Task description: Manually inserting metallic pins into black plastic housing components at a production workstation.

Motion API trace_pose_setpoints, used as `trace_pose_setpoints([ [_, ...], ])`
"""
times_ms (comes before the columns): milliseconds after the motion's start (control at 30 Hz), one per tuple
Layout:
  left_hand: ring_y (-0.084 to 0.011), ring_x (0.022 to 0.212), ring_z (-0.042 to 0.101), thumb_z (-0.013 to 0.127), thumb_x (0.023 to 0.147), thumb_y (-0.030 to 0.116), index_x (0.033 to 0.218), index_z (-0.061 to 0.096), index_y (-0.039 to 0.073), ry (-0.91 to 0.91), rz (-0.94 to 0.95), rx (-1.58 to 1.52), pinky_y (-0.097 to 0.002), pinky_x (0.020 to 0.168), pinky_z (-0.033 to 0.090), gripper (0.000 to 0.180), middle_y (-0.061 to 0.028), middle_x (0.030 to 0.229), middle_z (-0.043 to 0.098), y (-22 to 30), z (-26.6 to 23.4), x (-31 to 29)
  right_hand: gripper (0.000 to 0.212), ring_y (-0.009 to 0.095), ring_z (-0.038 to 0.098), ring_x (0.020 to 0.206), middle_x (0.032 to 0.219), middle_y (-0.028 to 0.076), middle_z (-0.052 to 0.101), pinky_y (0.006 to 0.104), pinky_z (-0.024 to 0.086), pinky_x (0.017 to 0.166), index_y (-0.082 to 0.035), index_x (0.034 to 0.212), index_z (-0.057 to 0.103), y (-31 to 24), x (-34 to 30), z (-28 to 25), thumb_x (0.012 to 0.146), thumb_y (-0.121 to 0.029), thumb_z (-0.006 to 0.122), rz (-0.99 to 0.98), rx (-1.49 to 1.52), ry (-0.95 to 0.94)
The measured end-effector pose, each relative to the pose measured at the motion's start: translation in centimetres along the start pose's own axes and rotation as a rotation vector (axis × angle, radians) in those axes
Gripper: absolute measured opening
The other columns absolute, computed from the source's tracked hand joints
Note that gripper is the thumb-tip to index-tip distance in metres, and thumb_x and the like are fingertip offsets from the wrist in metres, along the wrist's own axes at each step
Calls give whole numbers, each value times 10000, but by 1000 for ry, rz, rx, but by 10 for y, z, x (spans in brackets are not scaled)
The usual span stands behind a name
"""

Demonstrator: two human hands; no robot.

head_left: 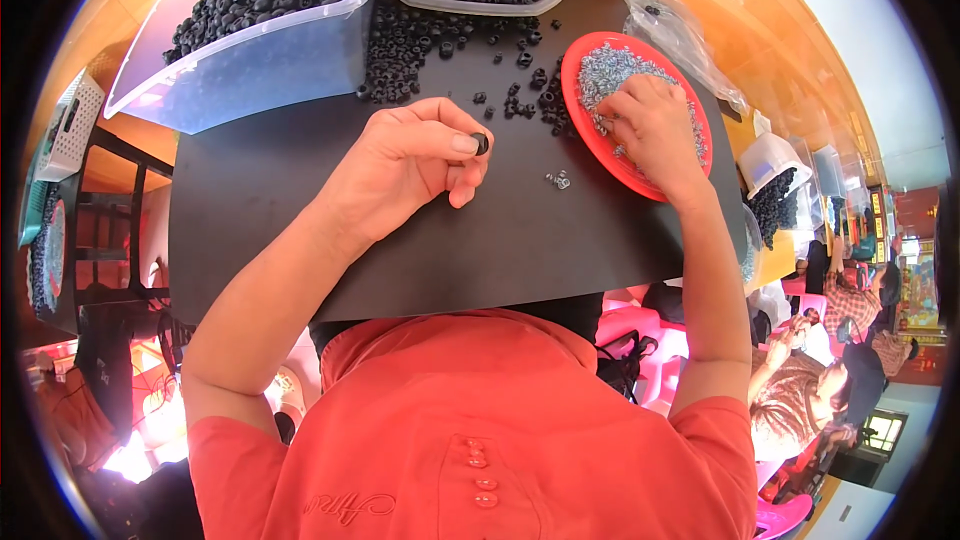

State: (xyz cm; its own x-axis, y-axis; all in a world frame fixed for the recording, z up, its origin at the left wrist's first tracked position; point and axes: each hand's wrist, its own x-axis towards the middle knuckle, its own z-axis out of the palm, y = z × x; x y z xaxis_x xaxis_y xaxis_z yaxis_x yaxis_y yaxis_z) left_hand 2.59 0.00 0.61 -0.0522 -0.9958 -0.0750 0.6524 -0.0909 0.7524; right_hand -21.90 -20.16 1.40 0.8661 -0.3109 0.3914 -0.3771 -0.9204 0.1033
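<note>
Between thumb and forefinger, my left hand (415, 155) pinches a small round black plastic piece (481, 144) above the dark table. My right hand (652, 130) reaches into a red plate (632, 183) at the right, its fingers bent down among small silvery pieces (612, 65) that look like coil springs. The fingertips are partly hidden, so what they grip cannot be made out. A few loose springs (561, 179) lie on the table between my hands. Many black plastic pieces (395, 65) are scattered along the far part of the table.
Two clear plastic bins hold more black pieces: a large bin (270, 70) at far left and a smaller tub (478, 7) beside it. A clear plastic bag (680, 35) lies beyond the plate. Another person (800, 395) sits off to the right.
</note>
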Motion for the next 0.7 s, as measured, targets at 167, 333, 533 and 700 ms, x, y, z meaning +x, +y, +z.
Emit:
trace_pose_setpoints([
  [167, -189, 669, 608, 663, 830, 13, 875, 633, -30, 43, 14, -53, -322, 590, 477, 68, -124, 804, 641, 2, 2, 0, 158, 248, 577, 953, 893, 43, 577, 388, 392, 850, -108, 901, 620, -1, -4, 1, 768, -22, 627, 43, -19, 54],
  [333, -185, 666, 608, 671, 824, 7, 875, 627, -32, 61, 15, -55, -323, 588, 478, 78, -118, 798, 637, 2, 1, -1, 113, 297, 583, 937, 909, 82, 604, 394, 408, 840, -52, 953, 584, -10, -4, -14, 844, -21, 592, 198, 64, 19],
  [533, -189, 693, 632, 673, 847, 28, 939, 634, -34, 75, 17, -59, -321, 600, 499, 117, -119, 822, 649, -1, 0, 1, 91, 306, 569, 884, 924, 112, 614, 378, 445, 783, -8, 982, 558, -65, 18, -36, 908, -59, 574, 241, 590, -7],
  [700, -200, 750, 655, 651, 898, 34, 1031, 650, -48, 103, 66, -83, -318, 636, 541, 156, -119, 888, 668, -4, -3, 3, 90, 290, 569, 867, 910, 108, 607, 361, 447, 779, -9, 982, 559, -100, 39, -44, 926, -78, 567, 153, 648, -49],
])
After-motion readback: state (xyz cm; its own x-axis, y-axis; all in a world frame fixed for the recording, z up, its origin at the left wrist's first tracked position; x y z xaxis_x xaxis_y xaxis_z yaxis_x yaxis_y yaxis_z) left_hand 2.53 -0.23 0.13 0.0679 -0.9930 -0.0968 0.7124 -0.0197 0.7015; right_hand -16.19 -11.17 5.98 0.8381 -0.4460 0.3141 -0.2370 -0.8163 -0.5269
